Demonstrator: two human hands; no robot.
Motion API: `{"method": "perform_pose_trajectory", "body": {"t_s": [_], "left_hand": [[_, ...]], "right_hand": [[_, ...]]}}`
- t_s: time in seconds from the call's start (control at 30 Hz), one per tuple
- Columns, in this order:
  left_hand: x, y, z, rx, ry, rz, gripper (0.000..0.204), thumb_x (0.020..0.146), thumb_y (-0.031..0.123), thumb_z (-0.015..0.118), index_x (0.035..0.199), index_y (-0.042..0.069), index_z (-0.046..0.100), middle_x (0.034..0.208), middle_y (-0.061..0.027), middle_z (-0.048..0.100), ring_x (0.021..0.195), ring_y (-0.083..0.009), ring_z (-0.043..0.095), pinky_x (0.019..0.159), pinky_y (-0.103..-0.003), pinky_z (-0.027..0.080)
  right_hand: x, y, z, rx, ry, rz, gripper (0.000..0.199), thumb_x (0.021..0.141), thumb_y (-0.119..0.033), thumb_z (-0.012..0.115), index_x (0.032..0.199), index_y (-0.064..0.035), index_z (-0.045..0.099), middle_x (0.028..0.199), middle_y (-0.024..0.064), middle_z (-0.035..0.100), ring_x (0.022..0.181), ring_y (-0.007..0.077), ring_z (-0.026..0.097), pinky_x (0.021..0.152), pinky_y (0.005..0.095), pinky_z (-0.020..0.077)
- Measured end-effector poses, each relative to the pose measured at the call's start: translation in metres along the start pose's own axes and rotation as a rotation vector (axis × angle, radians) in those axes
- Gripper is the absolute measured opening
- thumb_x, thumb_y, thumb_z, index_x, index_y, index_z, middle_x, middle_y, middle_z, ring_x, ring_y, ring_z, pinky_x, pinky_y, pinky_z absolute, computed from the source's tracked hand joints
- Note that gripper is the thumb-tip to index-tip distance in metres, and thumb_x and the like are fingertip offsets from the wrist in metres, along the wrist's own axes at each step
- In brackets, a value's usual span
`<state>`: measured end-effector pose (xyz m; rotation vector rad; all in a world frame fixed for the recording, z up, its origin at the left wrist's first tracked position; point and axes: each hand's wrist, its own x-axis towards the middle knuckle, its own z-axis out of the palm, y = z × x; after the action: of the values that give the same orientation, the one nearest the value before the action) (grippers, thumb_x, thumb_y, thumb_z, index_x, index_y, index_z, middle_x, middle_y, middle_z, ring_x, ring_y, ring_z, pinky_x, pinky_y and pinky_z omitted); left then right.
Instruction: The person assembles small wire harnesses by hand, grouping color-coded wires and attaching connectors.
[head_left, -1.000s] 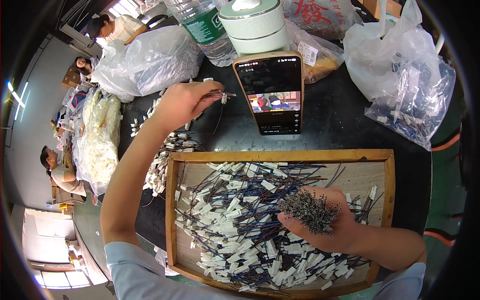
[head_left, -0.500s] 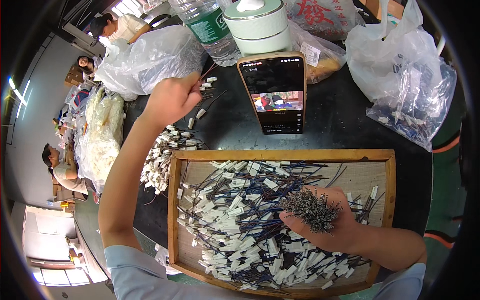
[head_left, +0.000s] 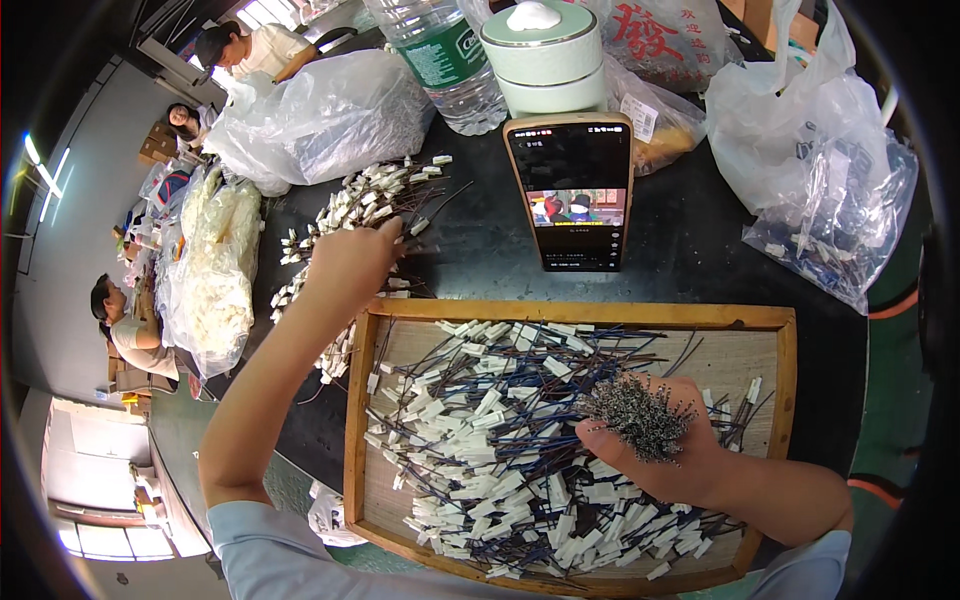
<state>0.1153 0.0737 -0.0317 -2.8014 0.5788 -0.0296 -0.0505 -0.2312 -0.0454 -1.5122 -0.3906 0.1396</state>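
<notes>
Head camera view, looking down on two bare hands at a black table (head_left: 470, 270). The right hand (head_left: 675, 478) is clenched around a thick bundle of thin leads (head_left: 642, 415), their dark, metallic-looking tips bristling up out of the fist like a stiff brush. That fist is over the right half of a shallow wooden tray (head_left: 590, 313), which is spread with white plastic connectors (head_left: 490, 440) on blue and brown wires.

The left hand (head_left: 350, 262) reaches past the tray's far left corner to a loose pile of similar wired connectors (head_left: 370, 195) on the tabletop. Its thumb and fingers are drawn together at the pile's edge; whether they pinch a lead or have let one go, I cannot tell (the knuckles hide most of what lies beneath them).

The step in hand looks like handling leads at the pile with the left hand while the right keeps its bundle together. The next move seems to call for a precise fingertip grip that separates one lead without dragging its tangled neighbours, and a steady right fist.

Beyond the tray stands a lit smartphone (head_left: 570, 160), with a pale green lidded canister (head_left: 548, 80) behind it.
</notes>
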Motion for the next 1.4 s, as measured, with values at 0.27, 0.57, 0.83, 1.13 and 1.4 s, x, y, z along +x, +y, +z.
{"method": "perform_pose_trajectory", "body": {"t_s": [0.27,0.57,0.83,1.13,1.4], "left_hand": [[0.016,-0.006,-0.011,0.149,0.137,0.027,0.016,0.086,0.022,0.056,0.091,0.008,0.05,0.065,-0.0124,0.06,0.06,-0.0321,0.061,0.052,-0.044,0.046],[0.038,0.018,0.01,0.031,0.093,0.117,0.024,0.087,0.027,0.055,0.09,0.006,0.045,0.061,-0.0156,0.057,0.06,-0.036,0.059,0.052,-0.047,0.045],[0.038,0.009,0.012,-0.002,0.082,0.225,0.022,0.088,0.024,0.053,0.089,0.003,0.046,0.063,-0.0157,0.059,0.059,-0.034,0.061,0.05,-0.045,0.047],[0.043,-0.034,-0.005,-2.179,0.274,-0.355,0.012,0.09,0.021,0.04,0.093,0.011,0.045,0.07,-0.0061,0.054,0.037,-0.0095,0.03,0.034,-0.024,0.023],[0.064,-0.037,-0.012,-1.892,0.226,-0.303,0.018,0.093,0.017,0.045,0.106,0.006,0.048,0.087,-0.0091,0.057,0.04,-0.0051,0.028,0.036,-0.019,0.024]], "right_hand": [[0.001,-0.002,0.0,-0.006,-0.017,0.014,0.013,0.079,-0.005,0.069,0.088,0.0019,0.062,0.074,0.0078,0.064,0.062,0.0107,0.059,0.055,0.0252,0.0451],[0.001,-0.001,-0.004,-0.051,-0.042,-0.001,0.015,0.078,-0.005,0.07,0.09,0.0015,0.063,0.075,0.0081,0.064,0.064,0.0108,0.061,0.056,0.0245,0.0459],[-0.001,0.001,-0.001,-0.002,-0.008,-0.013,0.013,0.078,-0.005,0.07,0.087,0.0006,0.062,0.071,0.0077,0.062,0.061,0.0094,0.059,0.053,0.0253,0.0441],[0.0,-0.002,-0.002,-0.006,-0.03,0.014,0.014,0.078,-0.006,0.07,0.086,0.0008,0.061,0.07,0.0079,0.062,0.06,0.0098,0.059,0.053,0.025,0.0444],[0.001,-0.002,-0.002,-0.046,-0.032,0.009,0.013,0.078,-0.005,0.071,0.084,0.0001,0.061,0.069,0.0078,0.061,0.059,0.0106,0.059,0.052,0.0255,0.0441]]}}
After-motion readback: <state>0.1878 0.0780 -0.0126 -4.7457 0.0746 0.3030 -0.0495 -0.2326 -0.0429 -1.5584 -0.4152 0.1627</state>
